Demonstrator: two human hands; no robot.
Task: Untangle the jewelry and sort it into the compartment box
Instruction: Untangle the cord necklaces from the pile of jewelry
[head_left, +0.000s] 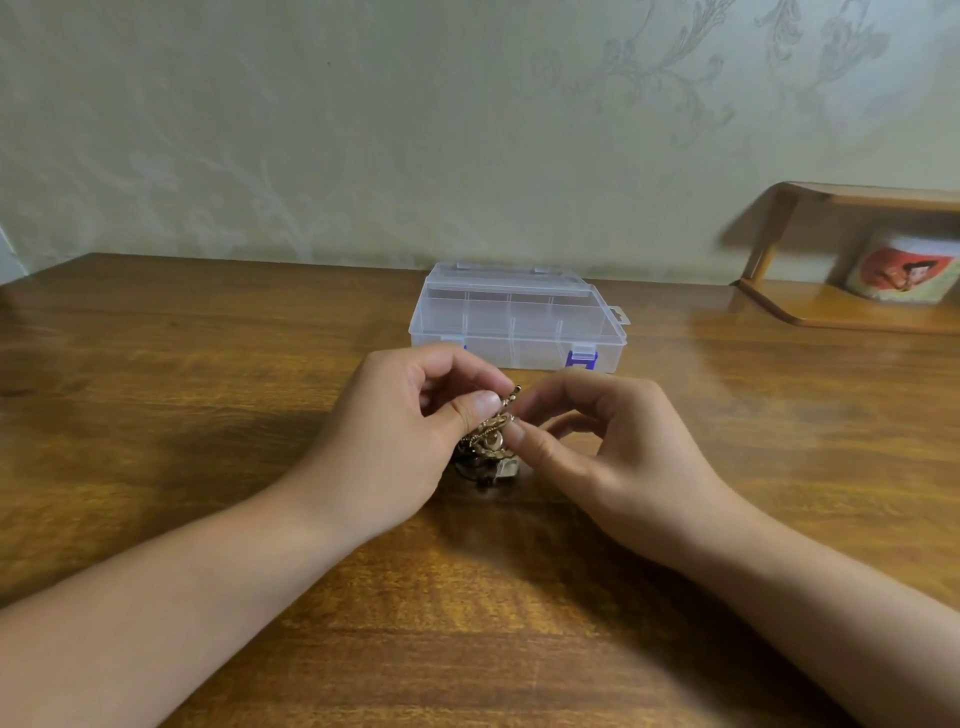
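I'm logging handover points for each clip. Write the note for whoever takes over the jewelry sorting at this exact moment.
Left hand: pinches the jewelry tangle at its top.
Right hand: pinches the same tangle from the other side, grip at a chain end.
Tangle: held between both hands, its lower part low over or resting on the table; which, I cannot tell.
Box: behind the hands, lid down, blue latch at the front; its compartments look empty.
Done: nothing sorted.
Left: separate every piece, open the box, sort the pieces in.

Gold-toned tangled jewelry (488, 441); clear compartment box (514, 322) with blue latches (582, 359); brown wood-grain table (208, 364); pale floral wallpaper (363, 130).
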